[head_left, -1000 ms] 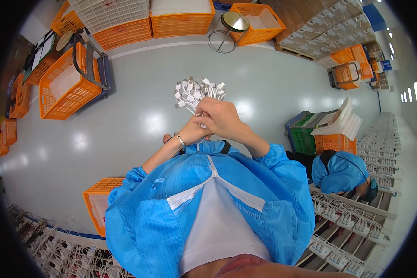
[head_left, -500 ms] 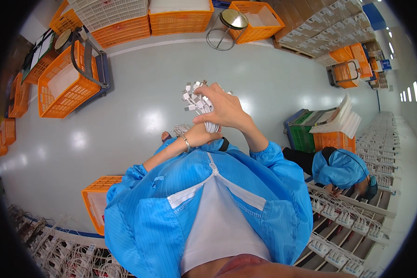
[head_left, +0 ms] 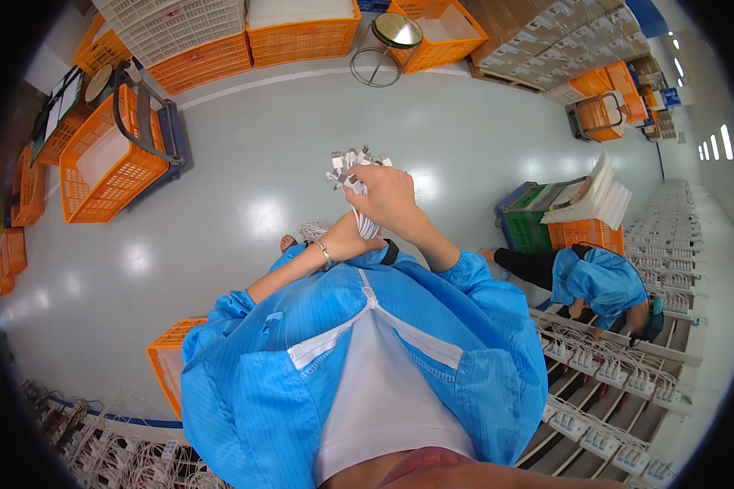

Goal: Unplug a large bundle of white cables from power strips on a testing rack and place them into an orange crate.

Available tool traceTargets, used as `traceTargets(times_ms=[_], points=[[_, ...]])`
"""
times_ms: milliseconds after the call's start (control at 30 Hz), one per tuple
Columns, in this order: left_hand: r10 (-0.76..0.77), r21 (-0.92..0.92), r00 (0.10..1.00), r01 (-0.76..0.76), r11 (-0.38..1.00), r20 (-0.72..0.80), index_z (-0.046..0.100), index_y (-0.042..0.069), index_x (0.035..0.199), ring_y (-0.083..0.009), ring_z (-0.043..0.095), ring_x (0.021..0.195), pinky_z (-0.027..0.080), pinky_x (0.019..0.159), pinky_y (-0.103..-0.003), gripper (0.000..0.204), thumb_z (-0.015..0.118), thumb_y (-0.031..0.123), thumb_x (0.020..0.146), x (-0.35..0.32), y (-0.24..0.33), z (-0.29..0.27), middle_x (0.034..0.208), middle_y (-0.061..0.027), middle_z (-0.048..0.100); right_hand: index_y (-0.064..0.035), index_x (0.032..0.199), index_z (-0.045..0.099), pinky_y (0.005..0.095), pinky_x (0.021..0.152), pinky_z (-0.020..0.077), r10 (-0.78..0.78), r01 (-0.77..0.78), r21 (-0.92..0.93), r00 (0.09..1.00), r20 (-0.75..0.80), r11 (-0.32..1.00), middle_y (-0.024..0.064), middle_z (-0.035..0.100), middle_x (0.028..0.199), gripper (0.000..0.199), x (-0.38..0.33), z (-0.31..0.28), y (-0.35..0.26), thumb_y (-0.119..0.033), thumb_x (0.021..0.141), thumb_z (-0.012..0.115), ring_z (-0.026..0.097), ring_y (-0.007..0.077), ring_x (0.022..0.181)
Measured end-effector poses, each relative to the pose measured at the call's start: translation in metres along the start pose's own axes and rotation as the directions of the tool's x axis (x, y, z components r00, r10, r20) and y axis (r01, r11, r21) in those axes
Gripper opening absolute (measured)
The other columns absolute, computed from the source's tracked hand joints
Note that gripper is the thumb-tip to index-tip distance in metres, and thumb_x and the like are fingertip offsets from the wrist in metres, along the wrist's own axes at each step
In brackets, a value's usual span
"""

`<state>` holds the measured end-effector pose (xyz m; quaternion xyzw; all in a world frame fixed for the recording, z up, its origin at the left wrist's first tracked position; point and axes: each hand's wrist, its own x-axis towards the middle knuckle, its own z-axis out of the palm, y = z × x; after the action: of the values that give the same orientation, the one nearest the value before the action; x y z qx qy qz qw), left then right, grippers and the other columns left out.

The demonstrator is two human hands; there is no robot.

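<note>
At the far left an orange plastic crate point(head_left: 110, 159) stands on a trolley, well apart from the hands. Further right, white cable loops point(head_left: 311, 231) show beside the wearer's left wrist; they look like the trailing part of what is held, though the join is hidden. The left hand point(head_left: 347, 238), a metal bangle point(head_left: 325, 253) at its wrist, wraps around the cords of a bundle of white USB cables point(head_left: 368, 225), which is up off the floor in front of the blue jacket point(head_left: 318, 293). The bundle should be light, its cords soft and springy, with smooth jackets apt to slide past one another if the squeeze slackens. Around the gathered cords, just below the plugs, seems the surest place to hold. The USB plugs point(head_left: 338, 163) fan out above; they are stiff, and their metal tips would take bending or knocks worse than the cords. Just right of them, the right hand point(head_left: 390, 198) curls over the plug end, thumb and forefinger closed on some of the heads; how hard they press cannot be told. Farther right, a co-worker point(head_left: 599, 281) in blue leans over a rack of cables point(head_left: 603, 359).
</note>
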<state>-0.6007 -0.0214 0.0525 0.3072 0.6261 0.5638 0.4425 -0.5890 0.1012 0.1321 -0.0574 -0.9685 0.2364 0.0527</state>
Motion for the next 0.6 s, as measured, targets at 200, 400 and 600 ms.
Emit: traceTargets(times_ms=[200,400,600], points=[[-0.087,-0.125,0.994,0.094,0.988,0.065,0.056,0.004,0.079,-0.0081,0.052,0.052,0.042,0.047,-0.022,0.022,0.076,0.011,0.072,-0.001,0.019,-0.008,0.068,-0.0017,0.057,-0.0067,0.078,0.068,0.0334,0.048,0.0449,0.144,-0.111,0.284,0.985,-0.097,0.952,0.008,0.064,0.061,0.022,0.015,-0.001,0.008,-0.026,0.068,0.071,0.061,0.022,0.053],[-0.073,-0.212,0.995,0.087,0.973,0.072,0.056,0.003,0.077,-0.0078,0.052,0.051,0.041,0.046,-0.022,0.02,0.074,0.011,0.074,-0.004,0.019,-0.011,0.067,-0.0021,0.057,0.0,0.072,0.064,0.0275,0.045,0.0398,0.238,-0.146,0.534,0.965,-0.107,0.833,0.0067,0.059,0.057,0.024,0.031,0.0,0.021,-0.021,0.068,0.075,0.055,0.0114,0.048],[-0.011,-0.303,0.994,0.043,0.952,0.107,0.056,0.003,0.078,-0.0075,0.05,0.05,0.039,0.045,-0.023,0.019,0.072,0.012,0.077,-0.002,0.013,-0.014,0.066,-0.0021,0.056,0.003,0.072,0.062,0.0259,0.047,0.0409,0.202,-0.121,0.641,0.978,-0.054,0.758,0.0055,0.059,0.059,0.025,0.044,0.003,0.034,-0.018,0.07,0.075,0.054,0.0091,0.053]])
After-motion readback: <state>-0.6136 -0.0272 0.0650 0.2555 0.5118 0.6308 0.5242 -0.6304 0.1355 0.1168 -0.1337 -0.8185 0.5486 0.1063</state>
